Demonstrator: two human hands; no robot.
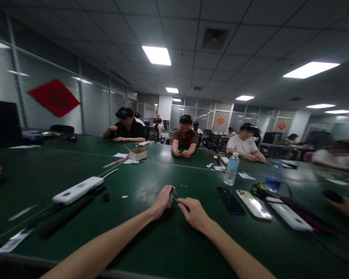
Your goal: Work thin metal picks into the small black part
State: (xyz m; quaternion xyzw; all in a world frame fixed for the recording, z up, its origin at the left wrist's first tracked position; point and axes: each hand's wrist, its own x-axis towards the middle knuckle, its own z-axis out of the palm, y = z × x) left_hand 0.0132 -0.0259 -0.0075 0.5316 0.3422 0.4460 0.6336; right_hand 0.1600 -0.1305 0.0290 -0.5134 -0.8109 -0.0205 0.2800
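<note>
Green matte tabletop (pixel 125 226) under both hands on my feed, and neither hand is spread. Left hand (pixel 163 202) is curled nearly shut, pinching a tiny dark thing (pixel 171 190) at the fingertips. Right hand (pixel 194 214) sits just beside it, fingers bent, with a thin pale sliver (pixel 175 198) running toward them, though I can't tell if it's gripped. White power strip (pixel 77 190) lies off left, black phone (pixel 230 200) and glossy gold phone (pixel 253 204) off right

A tiny dark piece (pixel 171 190) sticks up, details blurred.
</note>
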